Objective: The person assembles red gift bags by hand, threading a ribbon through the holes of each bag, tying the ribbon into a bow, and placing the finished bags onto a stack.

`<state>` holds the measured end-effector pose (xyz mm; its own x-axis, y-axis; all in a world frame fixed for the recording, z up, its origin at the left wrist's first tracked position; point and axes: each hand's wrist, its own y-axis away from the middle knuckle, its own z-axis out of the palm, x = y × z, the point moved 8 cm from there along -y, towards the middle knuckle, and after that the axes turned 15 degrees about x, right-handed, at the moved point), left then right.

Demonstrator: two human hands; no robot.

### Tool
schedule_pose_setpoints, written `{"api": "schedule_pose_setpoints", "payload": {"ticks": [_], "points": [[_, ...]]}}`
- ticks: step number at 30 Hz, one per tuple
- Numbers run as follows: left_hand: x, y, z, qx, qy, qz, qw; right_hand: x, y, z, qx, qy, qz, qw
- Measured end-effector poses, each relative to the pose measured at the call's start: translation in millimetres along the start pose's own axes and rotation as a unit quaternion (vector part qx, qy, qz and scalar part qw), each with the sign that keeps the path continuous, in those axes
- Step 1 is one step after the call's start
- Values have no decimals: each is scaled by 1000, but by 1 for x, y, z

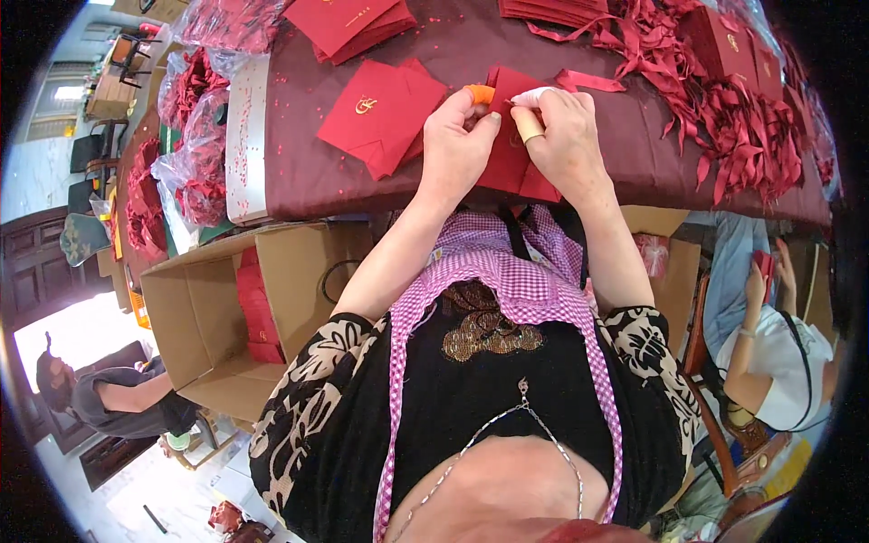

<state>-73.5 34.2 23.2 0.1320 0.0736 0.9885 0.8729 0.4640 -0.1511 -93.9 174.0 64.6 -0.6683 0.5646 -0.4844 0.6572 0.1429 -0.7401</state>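
Observation:
A red paper packet with a gold emblem (pixel 510 172) lies at the near edge of the cloth-covered table, between my hands. My left hand (pixel 457 149) is closed in a pinch at its upper left edge, an orange cover on one finger. From the other side my right hand (pixel 566 140) pinches near the packet's top, with white and beige covers on its fingers. Whether a ribbon end is between the fingertips I cannot make out. Just left of my left hand rest overlapping red packets (pixel 380 113). A short piece of red ribbon (pixel 588 81) lies beyond my right hand.
Loose red ribbons (pixel 742 136) heap at the right, beside stacked packets (pixel 552 9). More packets (pixel 348 25) lie at the back left. An open cardboard box (pixel 195 308) holding red packets stands below the table's left. Another person (pixel 778 362) sits at right, one (pixel 118 398) at left.

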Motion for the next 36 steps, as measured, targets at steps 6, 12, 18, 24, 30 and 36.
{"api": "schedule_pose_setpoints", "payload": {"ticks": [6,12,18,24,30,36], "points": [[3,2,-2,-8,-58,6,998,0,0,-1,-8,-21,19,1000],[-5,0,-4,-12,-42,-26,999,4,6,6,-31,-22,39,999],[-19,-4,-7,-34,-28,-57,997,7,6,7,-35,-47,72,996],[-27,-5,-4,-43,38,-107,993,20,8,9,-37,-75,132,988],[-28,-5,-1,-74,74,-185,977,32,12,14,-67,-106,198,972],[-39,-5,0,-101,67,-221,968,32,14,18,-87,-113,176,974]]}}
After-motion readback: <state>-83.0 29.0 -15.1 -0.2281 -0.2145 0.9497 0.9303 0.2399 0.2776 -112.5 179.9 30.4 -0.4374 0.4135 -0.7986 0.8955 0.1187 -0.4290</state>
